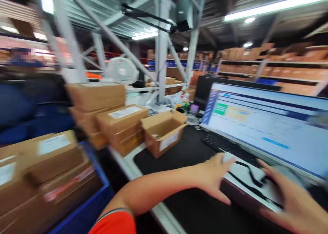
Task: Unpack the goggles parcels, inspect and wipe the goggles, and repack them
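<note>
A white-topped box (246, 174) with black stripe-like markings and a dark side sits in front of the keyboard, at the lower right. My left hand (214, 176) grips its left end, thumb on the top edge and other fingers along the near side. Around the right end is my right hand (292, 196), blurred, with its fingers curved over the far and near edges. Both hands hold the box between them. Beyond it lies a black keyboard (220, 144), partly covered by the box and hands.
An open cardboard carton (164, 133) stands left on the black mat (184, 155). Taped cartons (123, 124) are stacked beside it. A blue bin (98, 200) holds more cartons. A monitor (256, 124) stands at right, a fan (122, 70) behind. A person (28, 90) is at far left.
</note>
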